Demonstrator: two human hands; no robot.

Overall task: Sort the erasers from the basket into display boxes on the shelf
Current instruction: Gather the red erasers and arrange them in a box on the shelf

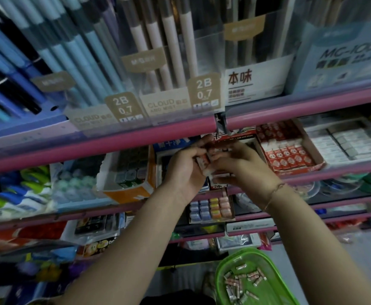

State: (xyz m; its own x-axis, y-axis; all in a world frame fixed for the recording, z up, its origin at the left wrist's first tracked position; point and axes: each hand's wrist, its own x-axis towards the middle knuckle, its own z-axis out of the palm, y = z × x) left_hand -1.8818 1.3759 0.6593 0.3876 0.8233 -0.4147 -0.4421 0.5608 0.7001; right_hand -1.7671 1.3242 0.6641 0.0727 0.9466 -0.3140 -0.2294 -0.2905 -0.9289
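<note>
Both my hands are raised to the middle shelf, in front of a display box (235, 142) with red and white print. My left hand (184, 170) grips a small stack of red-and-white wrapped erasers (203, 160). My right hand (235, 166) pinches the same stack from the right, fingers curled over it. The box behind my hands is mostly hidden. A green basket (275, 280) with several small wrapped erasers (241, 280) lying in it sits low at the bottom right.
A box of red erasers (288, 155) stands right of my hands, then a clear tray of white erasers (347, 144). An orange-and-white box (131, 170) is to the left. Pencil lead boxes (164, 104) fill the shelf above, behind a pink rail (114, 142). Pastel erasers (211, 209) sit below.
</note>
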